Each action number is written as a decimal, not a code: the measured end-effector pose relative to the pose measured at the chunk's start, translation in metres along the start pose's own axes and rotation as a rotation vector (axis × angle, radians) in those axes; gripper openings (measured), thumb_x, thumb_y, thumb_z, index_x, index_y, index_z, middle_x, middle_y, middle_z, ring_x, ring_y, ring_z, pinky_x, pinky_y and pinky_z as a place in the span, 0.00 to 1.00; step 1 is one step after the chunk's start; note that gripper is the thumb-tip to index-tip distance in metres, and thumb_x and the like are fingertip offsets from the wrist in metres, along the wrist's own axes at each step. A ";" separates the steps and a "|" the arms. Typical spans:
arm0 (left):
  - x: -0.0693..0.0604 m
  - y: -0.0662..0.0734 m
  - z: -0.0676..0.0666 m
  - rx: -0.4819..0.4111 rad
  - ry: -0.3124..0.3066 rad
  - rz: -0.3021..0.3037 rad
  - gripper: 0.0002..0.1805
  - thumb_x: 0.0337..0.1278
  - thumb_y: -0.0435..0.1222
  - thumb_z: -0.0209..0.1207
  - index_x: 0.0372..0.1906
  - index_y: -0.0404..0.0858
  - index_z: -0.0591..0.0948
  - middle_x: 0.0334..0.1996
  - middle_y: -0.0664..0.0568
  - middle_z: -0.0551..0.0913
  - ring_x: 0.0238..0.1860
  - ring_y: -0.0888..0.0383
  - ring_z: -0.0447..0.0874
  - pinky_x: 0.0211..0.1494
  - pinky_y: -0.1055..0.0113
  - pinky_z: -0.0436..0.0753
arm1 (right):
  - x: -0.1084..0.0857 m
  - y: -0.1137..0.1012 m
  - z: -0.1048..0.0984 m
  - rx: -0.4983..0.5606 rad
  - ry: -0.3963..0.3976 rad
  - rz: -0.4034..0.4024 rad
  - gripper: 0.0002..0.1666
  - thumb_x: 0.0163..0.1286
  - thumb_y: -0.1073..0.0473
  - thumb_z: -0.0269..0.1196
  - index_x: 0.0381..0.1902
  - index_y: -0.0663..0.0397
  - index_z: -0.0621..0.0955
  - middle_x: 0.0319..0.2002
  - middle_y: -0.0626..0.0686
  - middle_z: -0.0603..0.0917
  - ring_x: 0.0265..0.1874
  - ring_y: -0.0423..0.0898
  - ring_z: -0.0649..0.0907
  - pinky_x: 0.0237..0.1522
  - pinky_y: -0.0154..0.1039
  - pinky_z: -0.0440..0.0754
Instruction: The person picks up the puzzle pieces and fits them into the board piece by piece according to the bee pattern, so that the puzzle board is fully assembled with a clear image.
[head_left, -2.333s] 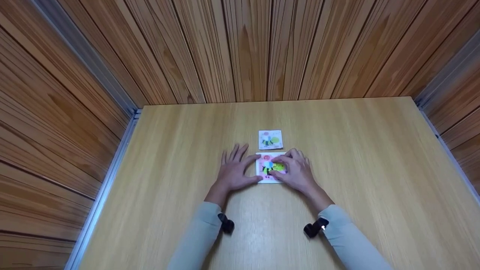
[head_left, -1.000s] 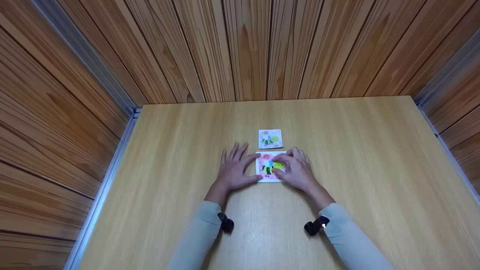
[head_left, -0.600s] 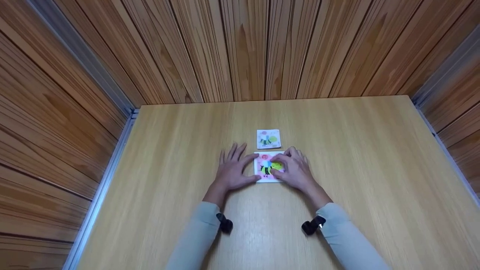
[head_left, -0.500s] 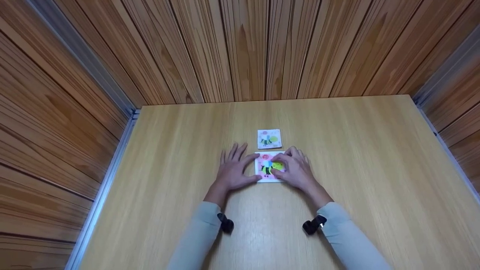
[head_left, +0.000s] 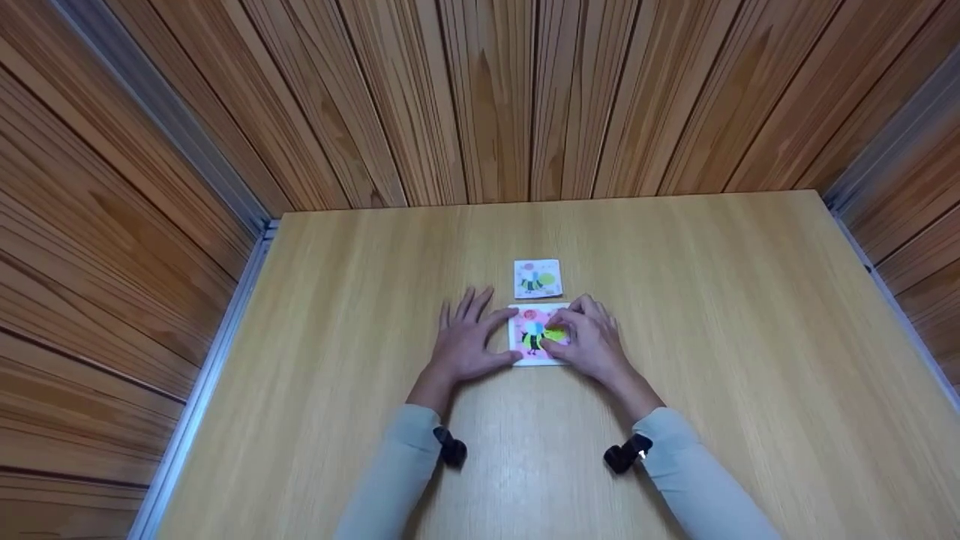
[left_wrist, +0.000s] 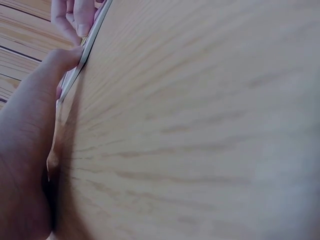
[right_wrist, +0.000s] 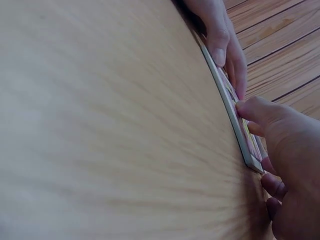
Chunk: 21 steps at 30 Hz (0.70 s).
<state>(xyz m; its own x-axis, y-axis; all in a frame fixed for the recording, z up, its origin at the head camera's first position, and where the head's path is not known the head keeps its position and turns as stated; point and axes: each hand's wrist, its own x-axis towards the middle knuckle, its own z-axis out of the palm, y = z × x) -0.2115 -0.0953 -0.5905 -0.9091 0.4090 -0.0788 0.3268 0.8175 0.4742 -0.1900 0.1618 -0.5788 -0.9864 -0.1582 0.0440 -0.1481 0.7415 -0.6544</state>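
Note:
A square picture puzzle with a bee on pink lies flat on the table. My left hand lies at its left side, fingers spread, index finger and thumb resting on its left corners. My right hand is over its right half. Its thumb and index finger pinch the yellow-green head piece of the bee; whether the piece is lifted I cannot tell. The right hand hides the puzzle's right edge. In the right wrist view, the puzzle's pale edge shows, with the right thumb on top.
A smaller card with the same bee picture lies just behind the puzzle. The wooden table is bounded by plank walls at the back and sides. Dark cameras sit on both wrists.
Both hands keep nearly the same places. The yellow-green piece under my right fingertips looks slightly turned, and the right thumb has shifted a little. The puzzle and card stay put.

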 end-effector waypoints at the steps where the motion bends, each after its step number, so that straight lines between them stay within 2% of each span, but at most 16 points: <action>1: 0.000 0.000 0.000 0.000 0.001 0.003 0.48 0.63 0.75 0.61 0.85 0.64 0.72 0.95 0.47 0.52 0.96 0.35 0.38 0.92 0.21 0.36 | 0.000 0.000 0.000 -0.005 0.002 0.000 0.15 0.70 0.50 0.81 0.49 0.48 0.93 0.54 0.56 0.77 0.57 0.57 0.74 0.62 0.57 0.67; 12: 0.003 0.003 0.002 -0.007 0.002 0.035 0.47 0.64 0.75 0.60 0.85 0.64 0.72 0.95 0.46 0.52 0.96 0.34 0.39 0.92 0.21 0.38 | -0.004 0.003 -0.003 -0.032 0.031 0.030 0.14 0.69 0.50 0.82 0.49 0.47 0.94 0.54 0.56 0.78 0.55 0.56 0.75 0.59 0.54 0.69; 16: 0.000 0.003 -0.002 -0.003 -0.018 0.012 0.47 0.64 0.76 0.60 0.86 0.65 0.71 0.96 0.47 0.51 0.96 0.35 0.38 0.92 0.21 0.38 | -0.003 0.000 -0.002 -0.005 0.008 0.046 0.17 0.69 0.48 0.82 0.51 0.46 0.94 0.54 0.56 0.77 0.55 0.55 0.74 0.59 0.51 0.66; 21: 0.000 0.006 -0.009 -0.017 -0.032 0.003 0.48 0.64 0.74 0.62 0.86 0.63 0.72 0.95 0.46 0.51 0.96 0.34 0.37 0.92 0.21 0.37 | -0.002 -0.003 -0.002 0.014 0.013 0.040 0.17 0.68 0.48 0.82 0.51 0.46 0.94 0.55 0.56 0.77 0.57 0.56 0.74 0.61 0.53 0.67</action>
<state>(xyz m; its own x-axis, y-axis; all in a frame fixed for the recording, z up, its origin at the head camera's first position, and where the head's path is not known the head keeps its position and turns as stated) -0.2113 -0.0939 -0.5799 -0.8993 0.4247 -0.1047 0.3253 0.8093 0.4890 -0.1874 0.1617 -0.5757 -0.9924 -0.1203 0.0276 -0.1080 0.7376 -0.6665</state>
